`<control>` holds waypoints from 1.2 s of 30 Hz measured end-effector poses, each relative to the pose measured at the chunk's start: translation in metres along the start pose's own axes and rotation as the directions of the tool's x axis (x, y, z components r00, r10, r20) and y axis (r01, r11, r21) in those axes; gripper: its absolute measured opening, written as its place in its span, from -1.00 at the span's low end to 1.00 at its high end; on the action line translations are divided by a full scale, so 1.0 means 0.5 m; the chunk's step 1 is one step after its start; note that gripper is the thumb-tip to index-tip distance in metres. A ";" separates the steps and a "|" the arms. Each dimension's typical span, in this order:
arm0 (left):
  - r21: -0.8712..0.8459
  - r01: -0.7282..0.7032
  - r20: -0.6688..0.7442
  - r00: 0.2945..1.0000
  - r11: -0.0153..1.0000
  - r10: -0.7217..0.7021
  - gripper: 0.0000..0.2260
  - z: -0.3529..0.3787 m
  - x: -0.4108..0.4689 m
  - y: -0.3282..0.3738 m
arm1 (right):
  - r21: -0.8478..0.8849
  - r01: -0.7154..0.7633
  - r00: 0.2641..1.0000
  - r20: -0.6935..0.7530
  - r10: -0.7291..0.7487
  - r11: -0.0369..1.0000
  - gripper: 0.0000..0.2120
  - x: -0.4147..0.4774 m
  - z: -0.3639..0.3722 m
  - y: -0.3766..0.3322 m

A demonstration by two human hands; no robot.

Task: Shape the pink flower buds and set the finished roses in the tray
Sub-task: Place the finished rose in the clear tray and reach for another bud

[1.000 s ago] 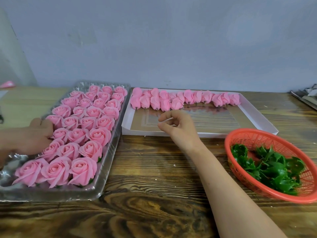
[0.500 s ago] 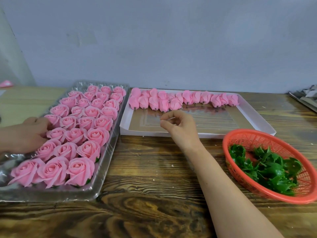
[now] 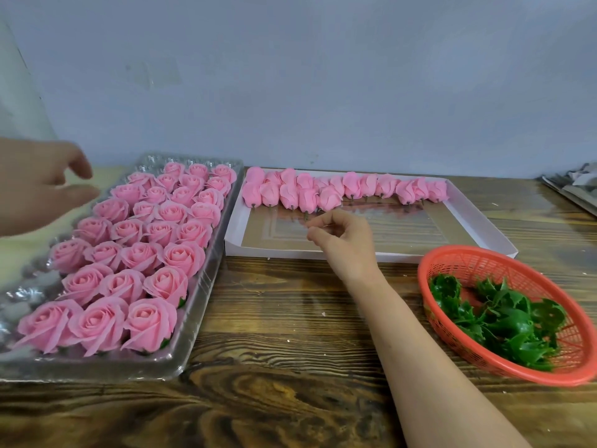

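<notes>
**Fingers apart on the left hand [image 3: 42, 185], curled on the right hand [image 3: 345, 240]**

The left hand hovers beside the clear tray [image 3: 97, 370], which is packed with finished roses [image 3: 155, 240]. The right hand hangs over the white box [image 3: 274, 252], thumb meeting forefinger; whether it pinches anything is unclear. Pink buds [image 3: 342, 189] line the box's far edge. Green leaves [image 3: 497, 315] lie in the red basket [image 3: 468, 250].

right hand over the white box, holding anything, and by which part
Cannot tell: the right hand pinches thumb and forefinger together above the white box, maybe on something thin.
</notes>
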State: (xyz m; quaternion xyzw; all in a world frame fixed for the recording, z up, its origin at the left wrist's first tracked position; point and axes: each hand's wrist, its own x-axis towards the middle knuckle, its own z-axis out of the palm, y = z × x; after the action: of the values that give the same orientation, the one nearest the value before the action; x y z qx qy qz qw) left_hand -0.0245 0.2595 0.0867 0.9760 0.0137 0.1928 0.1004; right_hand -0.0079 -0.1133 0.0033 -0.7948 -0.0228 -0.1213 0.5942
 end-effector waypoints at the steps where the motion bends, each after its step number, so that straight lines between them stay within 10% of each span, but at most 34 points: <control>1: -0.038 -0.038 -0.048 0.998 0.999 0.036 -0.81 -0.027 -0.008 0.046 | 0.001 -0.001 1.000 0.000 0.001 1.000 -0.82 0.000 0.000 0.000; 12: -0.517 -0.368 -0.305 0.923 0.772 0.236 -0.78 -0.099 -0.078 0.468 | -0.005 0.017 1.000 -0.020 -0.017 1.000 -0.74 0.002 -0.001 0.004; 23: -0.762 0.027 -0.064 0.991 0.647 -0.117 -0.85 0.187 -0.062 0.532 | -0.002 0.047 0.997 -0.060 -0.047 0.999 -0.71 0.007 -0.001 0.007; 36: -0.879 0.059 -0.090 0.954 0.474 -0.285 -0.81 0.271 -0.073 0.511 | -0.009 -0.062 0.993 -0.104 0.060 0.998 -0.82 0.015 -0.004 -0.001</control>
State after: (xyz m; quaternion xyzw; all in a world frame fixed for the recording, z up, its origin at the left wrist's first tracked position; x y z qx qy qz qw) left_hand -0.0100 -0.0192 0.0016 0.7569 0.0247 0.2708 0.5943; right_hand -0.0010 -0.1161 0.0062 -0.7914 0.0330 -0.1442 0.5931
